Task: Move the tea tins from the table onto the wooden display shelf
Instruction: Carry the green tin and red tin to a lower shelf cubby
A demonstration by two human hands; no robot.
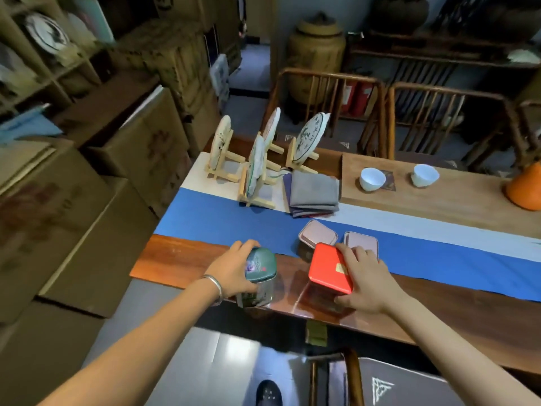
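Note:
A green tea tin (259, 273) with a flower print stands at the near edge of the wooden table (175, 259). My left hand (234, 269) grips it round the lid, fingers on the far side and thumb on the near side. A red tea tin (329, 269) stands just to its right, and my right hand (367, 276) grips its lid from the right. Two pink tea tins (317, 234) (361, 243) sit behind the red one on the blue runner (219, 221). The wooden display shelf (44, 60) with plates is at the upper left.
Round tea cakes on wooden stands (254, 168) and folded grey cloths (314, 190) occupy the table's far left. Two white cups (371, 178) (424, 174) and an orange object (524, 186) sit further right. Cardboard boxes (73, 215) are stacked on the left; wooden chairs (330, 101) stand behind.

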